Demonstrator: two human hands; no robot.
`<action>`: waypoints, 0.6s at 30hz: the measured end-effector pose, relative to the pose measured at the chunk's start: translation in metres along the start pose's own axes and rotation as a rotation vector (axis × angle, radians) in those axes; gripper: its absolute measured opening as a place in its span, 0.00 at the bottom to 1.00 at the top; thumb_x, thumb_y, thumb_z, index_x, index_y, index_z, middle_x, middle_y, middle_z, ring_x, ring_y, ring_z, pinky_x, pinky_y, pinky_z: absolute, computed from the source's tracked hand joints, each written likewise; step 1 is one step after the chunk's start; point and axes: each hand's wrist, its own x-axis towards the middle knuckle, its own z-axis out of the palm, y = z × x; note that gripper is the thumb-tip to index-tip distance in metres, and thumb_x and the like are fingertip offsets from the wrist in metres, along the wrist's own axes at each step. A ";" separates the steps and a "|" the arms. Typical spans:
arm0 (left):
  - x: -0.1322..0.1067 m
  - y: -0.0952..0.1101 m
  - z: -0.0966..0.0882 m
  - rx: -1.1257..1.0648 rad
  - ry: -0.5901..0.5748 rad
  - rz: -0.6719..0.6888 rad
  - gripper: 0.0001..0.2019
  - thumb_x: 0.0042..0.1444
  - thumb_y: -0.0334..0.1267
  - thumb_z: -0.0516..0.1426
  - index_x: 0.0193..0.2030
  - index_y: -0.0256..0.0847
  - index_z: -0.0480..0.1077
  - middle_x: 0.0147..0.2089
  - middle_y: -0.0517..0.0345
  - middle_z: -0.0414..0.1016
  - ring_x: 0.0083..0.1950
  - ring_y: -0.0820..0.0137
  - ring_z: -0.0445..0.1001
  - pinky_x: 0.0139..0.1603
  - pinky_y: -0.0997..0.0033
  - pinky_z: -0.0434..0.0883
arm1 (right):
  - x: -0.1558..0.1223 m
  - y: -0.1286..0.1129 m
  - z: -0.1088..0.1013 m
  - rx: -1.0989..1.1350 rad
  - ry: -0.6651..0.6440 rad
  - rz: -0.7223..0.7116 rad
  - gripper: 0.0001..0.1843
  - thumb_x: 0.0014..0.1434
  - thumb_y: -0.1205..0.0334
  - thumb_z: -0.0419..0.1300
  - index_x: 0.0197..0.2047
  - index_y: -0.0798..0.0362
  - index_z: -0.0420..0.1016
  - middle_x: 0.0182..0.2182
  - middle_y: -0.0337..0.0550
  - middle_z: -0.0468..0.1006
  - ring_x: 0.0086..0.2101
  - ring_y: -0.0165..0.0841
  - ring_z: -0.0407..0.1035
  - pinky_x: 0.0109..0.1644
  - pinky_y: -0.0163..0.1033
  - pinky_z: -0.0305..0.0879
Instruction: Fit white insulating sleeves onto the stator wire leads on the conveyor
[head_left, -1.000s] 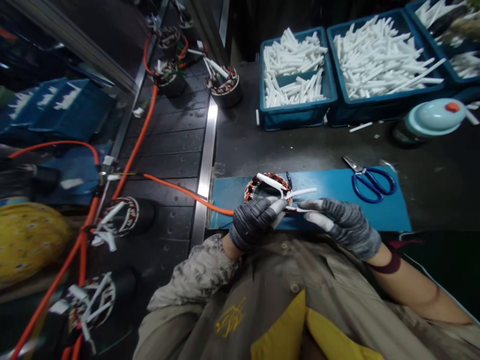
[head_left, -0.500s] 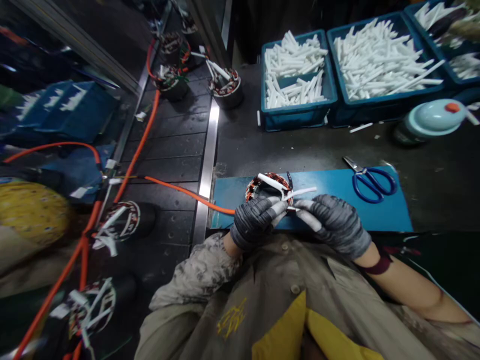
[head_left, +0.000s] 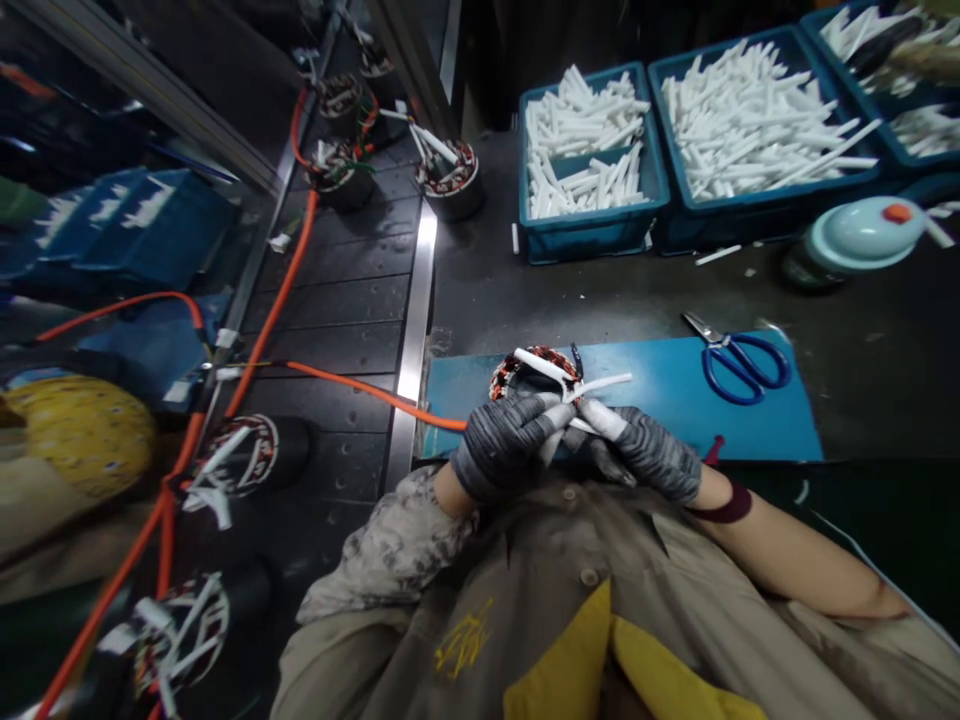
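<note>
A motor stator (head_left: pixel 498 378), a ring of copper-coloured and white windings, rests on a blue mat (head_left: pixel 660 375). White sleeves stick out from it, one lying across the ring (head_left: pixel 538 361) and another pointing right (head_left: pixel 611 382). My left hand (head_left: pixel 506 445), in a grey glove with white fingertips, is closed at the ring's near edge, its fingers pinched together there. Close beside it, my right hand (head_left: pixel 651 450), gloved alike, pinches a short white sleeve (head_left: pixel 583 427). The fingers partly hide the wire ends. Blue-handled scissors (head_left: pixel 742 370) lie open on the mat, right of my hands.
Blue bins (head_left: pixel 592 235) of white sleeves stand at the back. A light-blue bottle (head_left: pixel 855 240) stands at the right. On the left, more stators (head_left: pixel 454 190) sit along a dark slatted conveyor (head_left: pixel 352 340), crossed by an orange hose (head_left: pixel 360 382). Another person in yellow patterned fabric (head_left: pixel 90 430) is at far left.
My right hand has moved slightly left and in, its fingertips now against the left hand's at the stator's edge. The stator and scissors stay put.
</note>
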 end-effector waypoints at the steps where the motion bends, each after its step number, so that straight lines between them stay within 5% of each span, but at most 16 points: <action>1: 0.002 -0.005 -0.009 -0.033 -0.050 -0.004 0.21 0.65 0.42 0.58 0.61 0.37 0.74 0.56 0.46 0.82 0.57 0.61 0.81 0.60 0.60 0.77 | -0.002 0.001 -0.007 0.048 -0.002 0.025 0.38 0.67 0.29 0.48 0.26 0.51 0.80 0.14 0.39 0.73 0.16 0.31 0.69 0.26 0.37 0.70; 4: 0.006 -0.031 -0.031 -0.060 -0.225 -0.001 0.35 0.59 0.56 0.62 0.68 0.38 0.68 0.63 0.45 0.78 0.66 0.54 0.74 0.79 0.44 0.53 | -0.005 0.011 -0.035 0.224 0.178 0.014 0.40 0.61 0.23 0.52 0.39 0.53 0.82 0.25 0.44 0.82 0.23 0.33 0.75 0.31 0.39 0.74; 6: 0.008 -0.048 -0.034 -0.079 -0.360 0.042 0.33 0.58 0.57 0.62 0.66 0.42 0.71 0.62 0.49 0.79 0.67 0.56 0.74 0.81 0.46 0.44 | -0.006 0.022 -0.051 0.254 0.345 -0.031 0.38 0.58 0.23 0.56 0.42 0.53 0.81 0.28 0.45 0.84 0.26 0.34 0.76 0.33 0.40 0.74; 9: 0.007 -0.059 -0.022 -0.115 -0.479 0.108 0.23 0.64 0.48 0.58 0.64 0.46 0.73 0.60 0.54 0.81 0.67 0.62 0.74 0.82 0.50 0.43 | -0.004 0.043 -0.062 0.156 0.426 -0.051 0.34 0.61 0.27 0.57 0.42 0.52 0.81 0.28 0.44 0.83 0.26 0.35 0.76 0.34 0.41 0.73; 14: -0.015 -0.040 0.003 0.028 -0.370 0.011 0.17 0.66 0.44 0.53 0.56 0.49 0.78 0.49 0.56 0.85 0.57 0.59 0.80 0.80 0.44 0.52 | -0.001 0.071 -0.053 -0.155 0.524 -0.100 0.26 0.65 0.35 0.57 0.42 0.50 0.82 0.29 0.44 0.83 0.30 0.38 0.76 0.43 0.46 0.74; 18: -0.042 -0.031 -0.004 0.091 -0.167 -0.192 0.20 0.59 0.51 0.60 0.56 0.50 0.78 0.48 0.54 0.84 0.54 0.53 0.81 0.74 0.41 0.64 | 0.000 0.082 -0.048 -0.188 0.569 -0.144 0.25 0.63 0.36 0.59 0.42 0.49 0.83 0.31 0.46 0.85 0.30 0.40 0.79 0.42 0.47 0.77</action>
